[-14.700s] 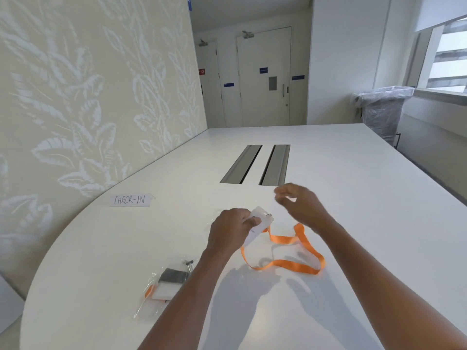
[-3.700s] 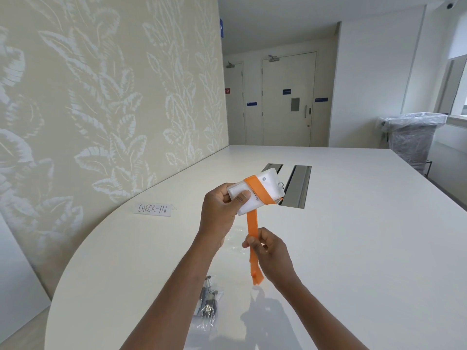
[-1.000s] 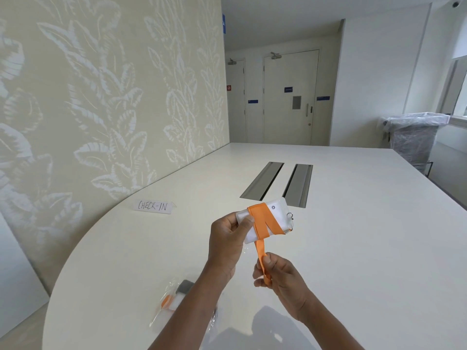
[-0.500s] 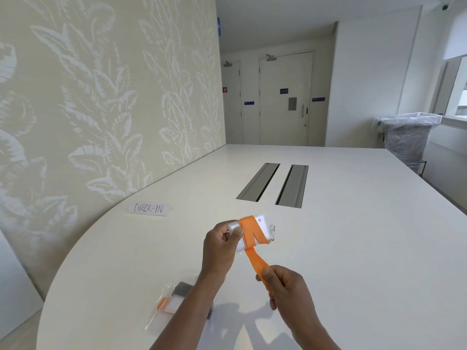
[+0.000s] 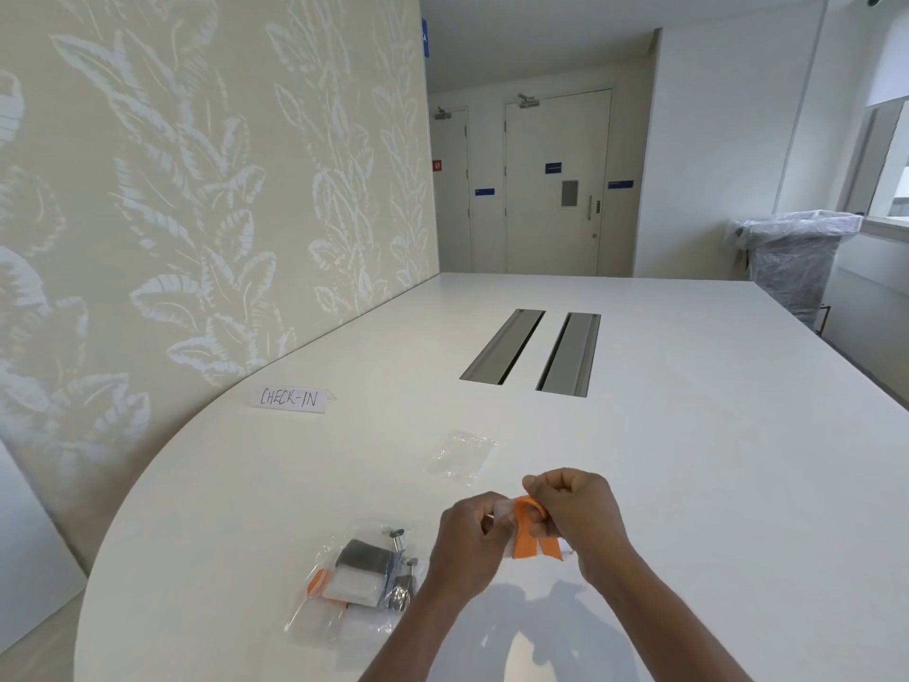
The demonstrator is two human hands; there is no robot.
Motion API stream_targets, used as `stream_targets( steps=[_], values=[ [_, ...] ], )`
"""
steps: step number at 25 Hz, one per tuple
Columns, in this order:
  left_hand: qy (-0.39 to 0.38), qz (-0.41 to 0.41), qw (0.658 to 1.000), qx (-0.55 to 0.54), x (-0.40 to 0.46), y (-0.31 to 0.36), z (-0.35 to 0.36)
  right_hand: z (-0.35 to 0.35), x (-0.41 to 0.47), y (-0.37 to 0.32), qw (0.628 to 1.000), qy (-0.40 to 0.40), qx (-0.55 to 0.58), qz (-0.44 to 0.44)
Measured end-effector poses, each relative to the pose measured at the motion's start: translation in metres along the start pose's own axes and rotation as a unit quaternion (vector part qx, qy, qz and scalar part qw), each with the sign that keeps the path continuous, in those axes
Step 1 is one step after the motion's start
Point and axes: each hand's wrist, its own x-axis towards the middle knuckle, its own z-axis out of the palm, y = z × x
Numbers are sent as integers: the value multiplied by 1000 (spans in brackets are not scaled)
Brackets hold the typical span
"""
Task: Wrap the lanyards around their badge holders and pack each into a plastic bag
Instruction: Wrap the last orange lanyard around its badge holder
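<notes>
Left hand (image 5: pixel 467 539), right hand (image 5: pixel 575 514) grip lanyard (image 5: pixel 525 534) | card (image 5: pixel 288 399) reads "CHECK-IN"

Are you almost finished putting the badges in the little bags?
Partly. Already-packed bags lie on the table, left of the hands. Right now the left hand holds a badge holder while the right hand winds the orange lanyard around it, nearly done. It must then go into the empty plastic bag lying just beyond the hands.
</notes>
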Motion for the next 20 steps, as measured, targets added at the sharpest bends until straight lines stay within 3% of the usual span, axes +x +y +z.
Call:
stream_targets(
  steps=[4, 6, 9, 14, 17, 20],
  values=[
    [-63, -36, 995, -75, -10, -14, -2, -5, 2, 8, 995, -64, 54, 51],
    [-89, -36, 989, -109, -13, -18, -2, -8, 1, 9, 995, -82, 28, 42],
    [-117, -37, 983, -133, -14, -15, 1, -8, 1, 11, 989, -21, -142, -20],
    [-107, -39, 988, -102, -14, -13, 8, -4, -4, 14, 930, 51, -348, -103],
    [-93, -45, 990, -95, -16, -13, 9, -6, -2, 16, 903, 6, -396, -164],
    [-54, -65, 992, -97, -14, -14, 7, -13, 2, 14, 902, -104, -381, -175]
  ],
)
